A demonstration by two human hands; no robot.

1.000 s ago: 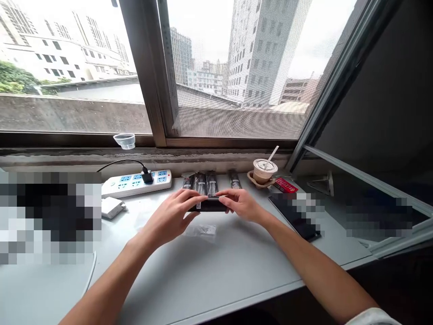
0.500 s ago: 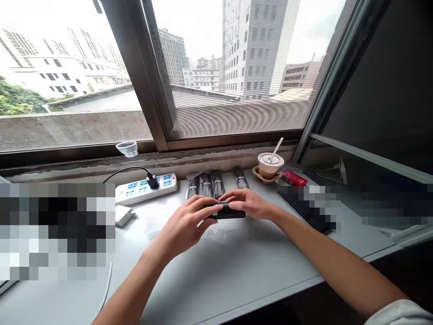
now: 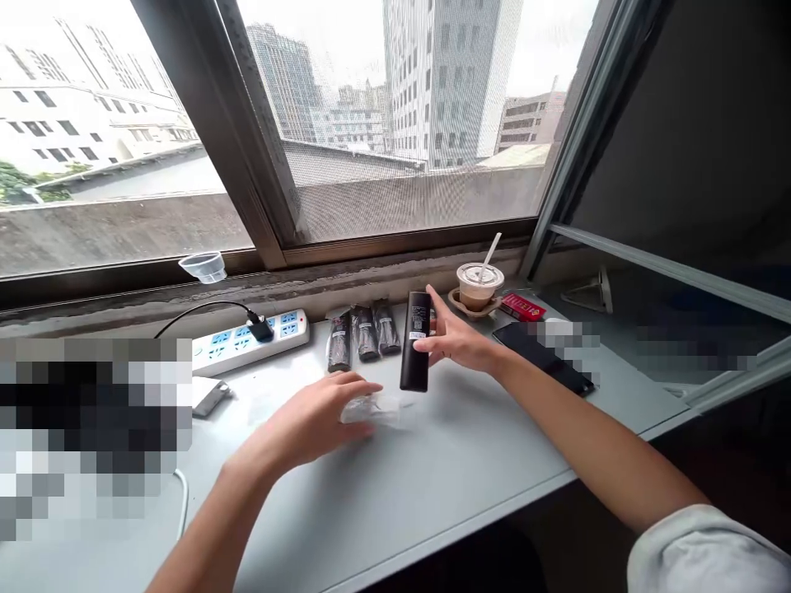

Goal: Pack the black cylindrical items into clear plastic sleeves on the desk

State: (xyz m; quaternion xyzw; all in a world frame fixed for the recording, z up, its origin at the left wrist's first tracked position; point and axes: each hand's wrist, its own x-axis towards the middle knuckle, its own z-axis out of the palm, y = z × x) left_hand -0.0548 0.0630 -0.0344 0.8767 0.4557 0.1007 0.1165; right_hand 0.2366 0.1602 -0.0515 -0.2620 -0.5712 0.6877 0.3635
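Observation:
Upright in my right hand is a slim black device like a remote, its labelled face towards me. My left hand is off the device, fingers apart, just above a clear plastic wrapper on the grey table. Behind it lie three black items in clear wrapping, a left one, a middle one and a right one.
A white power strip with a black plug stands at the back left, near a white adapter. At the back right are a lidded drink cup, a red packet and a black tablet-like object. A clear cup is on the sill.
The black device has gone from lying level between both hands to upright in my right hand. My left hand has let go and moved left and down. The view has shifted slightly.

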